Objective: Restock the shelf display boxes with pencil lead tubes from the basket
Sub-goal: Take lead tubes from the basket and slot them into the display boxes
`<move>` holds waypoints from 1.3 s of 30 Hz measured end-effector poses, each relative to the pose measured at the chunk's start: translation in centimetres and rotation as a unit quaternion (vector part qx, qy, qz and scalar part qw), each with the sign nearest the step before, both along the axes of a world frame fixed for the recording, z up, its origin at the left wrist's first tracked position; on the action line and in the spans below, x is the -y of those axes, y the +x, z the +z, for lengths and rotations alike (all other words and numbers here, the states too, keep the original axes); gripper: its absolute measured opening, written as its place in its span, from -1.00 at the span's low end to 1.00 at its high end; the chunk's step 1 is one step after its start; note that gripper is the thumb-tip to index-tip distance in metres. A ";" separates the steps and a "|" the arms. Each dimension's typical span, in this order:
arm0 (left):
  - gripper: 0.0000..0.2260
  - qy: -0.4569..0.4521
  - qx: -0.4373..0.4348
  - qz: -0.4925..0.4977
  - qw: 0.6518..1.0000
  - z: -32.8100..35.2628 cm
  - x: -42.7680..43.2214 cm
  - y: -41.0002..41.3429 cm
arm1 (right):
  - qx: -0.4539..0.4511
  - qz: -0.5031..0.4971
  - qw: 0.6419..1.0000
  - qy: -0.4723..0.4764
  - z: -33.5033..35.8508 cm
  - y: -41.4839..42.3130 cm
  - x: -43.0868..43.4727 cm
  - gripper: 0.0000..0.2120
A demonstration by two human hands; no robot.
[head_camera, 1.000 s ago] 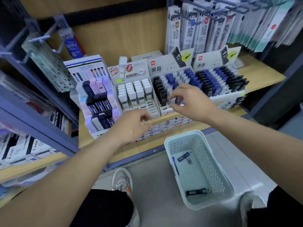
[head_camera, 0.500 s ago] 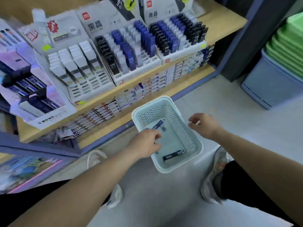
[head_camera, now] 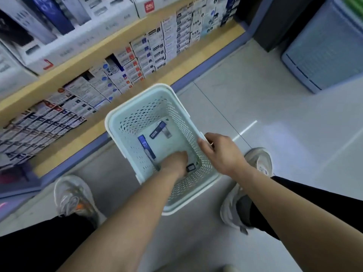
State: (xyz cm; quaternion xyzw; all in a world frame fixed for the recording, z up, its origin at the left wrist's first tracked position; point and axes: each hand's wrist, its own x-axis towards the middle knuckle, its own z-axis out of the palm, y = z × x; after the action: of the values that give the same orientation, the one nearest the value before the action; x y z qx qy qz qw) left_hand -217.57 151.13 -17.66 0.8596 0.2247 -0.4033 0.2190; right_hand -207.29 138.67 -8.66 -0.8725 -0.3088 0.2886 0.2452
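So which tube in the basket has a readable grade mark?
The blue tube along the basket's left side, reading HB; the dark tube at the far end and the black one by the left hand show no legible print.

"What's the floor (head_camera: pixel 284 134) like down here?"

"Pale grey tile, glossy. One thin seam (head_camera: pixel 216 107) crosses it, with a bright streak of light (head_camera: pixel 245 128) on it."

"And the shelf (head_camera: pixel 110 47)?"

"Light wood boards, and the lower one has a blue front edge. Rows of small packs (head_camera: pixel 157 48) sit on the lower one. A blue-grey bin (head_camera: pixel 326 46) stands to the right, beside a dark post (head_camera: pixel 279 22)."
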 end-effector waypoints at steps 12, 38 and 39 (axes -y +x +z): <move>-0.74 -0.005 -0.019 -0.009 1.000 0.3 0.8 -0.1 | 0.018 0.013 1.000 -0.017 0.6 -0.4 0.0 -0.54; -0.73 -0.019 0.302 0.564 0.769 12.6 -11.2 -11.9 | -0.134 0.089 0.982 -0.095 -4.6 -7.2 -10.5 -0.78; -0.71 -0.026 0.302 0.570 0.763 12.1 -11.3 -11.9 | -0.146 0.080 0.980 -0.109 -5.7 -7.4 -10.8 -0.76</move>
State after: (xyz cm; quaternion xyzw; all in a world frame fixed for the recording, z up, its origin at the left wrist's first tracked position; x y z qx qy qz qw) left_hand -229.49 162.46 -5.55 0.6442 0.5853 0.0707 0.4872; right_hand -214.73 149.47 -14.35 -0.8150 -0.3047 0.4637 0.1672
